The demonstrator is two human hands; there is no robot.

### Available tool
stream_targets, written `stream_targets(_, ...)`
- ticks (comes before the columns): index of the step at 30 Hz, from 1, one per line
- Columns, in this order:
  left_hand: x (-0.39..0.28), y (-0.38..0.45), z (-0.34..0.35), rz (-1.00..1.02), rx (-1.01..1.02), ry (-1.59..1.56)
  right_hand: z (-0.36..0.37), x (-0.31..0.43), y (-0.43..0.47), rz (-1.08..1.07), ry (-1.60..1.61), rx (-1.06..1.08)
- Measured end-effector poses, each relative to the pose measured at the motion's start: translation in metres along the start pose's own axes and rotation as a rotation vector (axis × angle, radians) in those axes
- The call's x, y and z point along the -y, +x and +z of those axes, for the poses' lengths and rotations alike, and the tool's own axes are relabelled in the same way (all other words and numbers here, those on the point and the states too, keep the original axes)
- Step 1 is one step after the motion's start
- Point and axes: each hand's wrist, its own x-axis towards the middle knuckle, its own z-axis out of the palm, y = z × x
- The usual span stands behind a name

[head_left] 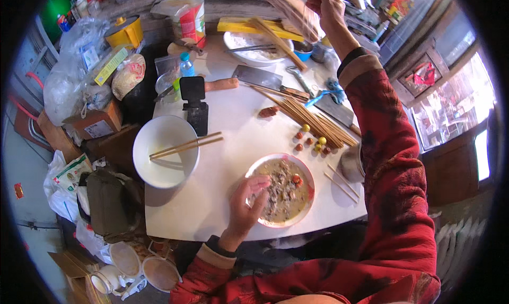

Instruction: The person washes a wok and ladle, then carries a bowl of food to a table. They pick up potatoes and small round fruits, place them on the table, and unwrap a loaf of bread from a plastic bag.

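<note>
My left hand [250, 202] is at the left rim of a bowl [311, 176] of thick, chunky food in pale liquid. Its fingers are loosely curved with nothing between them; I cannot tell whether they touch the rim. Far off at the table's back right, my raised right hand [328, 7] pinches a clear plastic bag [304, 19] that hangs to its left, its brownish contents hard to make out. Left of the food bowl stands a large white bowl [143, 160] with a pair of wooden chopsticks [187, 145] resting in it.
Several bamboo sticks [314, 125] lie beside small red and yellow fruits [305, 127]. Behind are a cleaver [257, 76], a second blade [336, 111] and a white basin [234, 57]. A metal container [352, 164] stands at right, a black hinged press [197, 119] at left.
</note>
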Motion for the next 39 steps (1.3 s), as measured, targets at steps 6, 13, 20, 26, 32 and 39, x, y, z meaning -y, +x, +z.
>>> stream_targets(6, -0.023, -0.023, 0.028, 0.216, 0.030, -0.108, -0.066, 0.183, -0.150, -0.460, -0.883, 0.123)
stream_targets(13, -0.104, -0.128, 0.018, 0.353, -0.034, 0.072, -0.117, 0.321, -0.370, -0.115, -0.514, 0.306)
stream_targets(20, -0.145, -0.232, -0.002, 0.350, -0.215, 0.276, -0.139, 0.328, -0.564, 0.581, 0.047, -0.011)
stream_targets(26, -0.149, -0.241, 0.014, 0.414, -0.306, 0.420, -0.151, 0.328, -0.637, 0.099, -0.362, 0.276)
stream_targets(32, -0.157, -0.250, 0.047, 0.364, 0.086, 0.682, -0.161, 0.317, -0.680, 0.075, -0.546, 0.732)
stream_targets(39, -0.110, -0.258, 0.118, 0.484, 0.762, 0.748, -0.154, 0.394, -0.653, 0.248, -0.449, 0.470)
